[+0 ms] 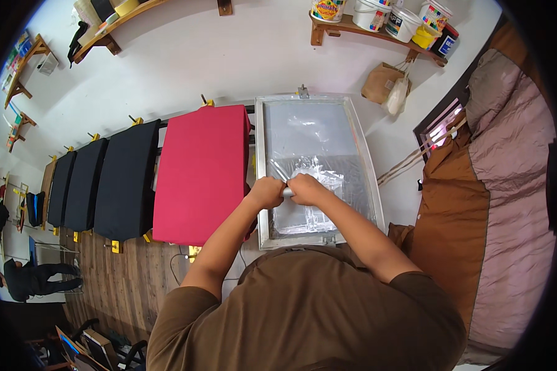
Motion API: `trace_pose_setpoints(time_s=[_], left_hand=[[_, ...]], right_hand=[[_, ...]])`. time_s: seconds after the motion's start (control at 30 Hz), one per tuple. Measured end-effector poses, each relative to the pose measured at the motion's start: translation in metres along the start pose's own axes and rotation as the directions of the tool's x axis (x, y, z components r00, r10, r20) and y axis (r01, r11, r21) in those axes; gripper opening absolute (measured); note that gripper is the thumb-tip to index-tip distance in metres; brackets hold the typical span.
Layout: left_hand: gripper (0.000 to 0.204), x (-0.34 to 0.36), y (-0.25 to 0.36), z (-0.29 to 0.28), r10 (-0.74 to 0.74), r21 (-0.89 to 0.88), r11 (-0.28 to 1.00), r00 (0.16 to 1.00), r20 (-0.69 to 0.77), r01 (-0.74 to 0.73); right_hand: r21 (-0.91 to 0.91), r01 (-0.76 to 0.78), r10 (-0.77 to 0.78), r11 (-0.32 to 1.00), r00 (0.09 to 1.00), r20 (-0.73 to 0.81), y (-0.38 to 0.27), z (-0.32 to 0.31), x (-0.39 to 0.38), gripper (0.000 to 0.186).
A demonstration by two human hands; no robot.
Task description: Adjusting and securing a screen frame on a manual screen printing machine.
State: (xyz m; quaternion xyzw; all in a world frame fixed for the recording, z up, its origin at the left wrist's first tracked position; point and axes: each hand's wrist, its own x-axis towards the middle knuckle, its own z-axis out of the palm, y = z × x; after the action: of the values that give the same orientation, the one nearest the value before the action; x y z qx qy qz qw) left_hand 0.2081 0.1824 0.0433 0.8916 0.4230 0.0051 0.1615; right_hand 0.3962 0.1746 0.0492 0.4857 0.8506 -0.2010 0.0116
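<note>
Both my hands are closed close together over the left half of a framed printing screen [366, 167]. My left hand [266, 193] and my right hand [309, 189] grip a silvery, rounded tool [287, 193] between them; its exact kind is mostly hidden by my fingers. A narrow shiny strip [279, 169] sticks out above the left hand. Under and around the hands the mesh carries glossy, wrinkled clear film or tape [319, 176]. The screen lies in front of my body, its near edge at my shirt.
Left of the screen stands a board covered in red cloth [201, 173], then several black-covered boards [127, 179] in a row. Paint tubs [371, 13] line a shelf at upper right. A brown and mauve quilted cover [507, 185] hangs right. Another person [34, 279] is far left.
</note>
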Motion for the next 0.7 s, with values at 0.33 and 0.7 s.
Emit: trace_pose_setpoints(time_s=[0.33,0.7], left_hand=[[0.013,-0.052,0.037,0.014,0.027,-0.031,0.999,0.998,-0.058,-0.029],[0.015,-0.085,0.065,0.02,0.041,-0.072,0.996,0.998,-0.036,-0.044]], right_hand=[[0.089,0.074,-0.076,0.993,0.997,0.014,-0.023,0.017,-0.049,0.017],[0.092,0.079,-0.081,0.993,0.997,0.017,-0.04,0.036,-0.087,0.017]])
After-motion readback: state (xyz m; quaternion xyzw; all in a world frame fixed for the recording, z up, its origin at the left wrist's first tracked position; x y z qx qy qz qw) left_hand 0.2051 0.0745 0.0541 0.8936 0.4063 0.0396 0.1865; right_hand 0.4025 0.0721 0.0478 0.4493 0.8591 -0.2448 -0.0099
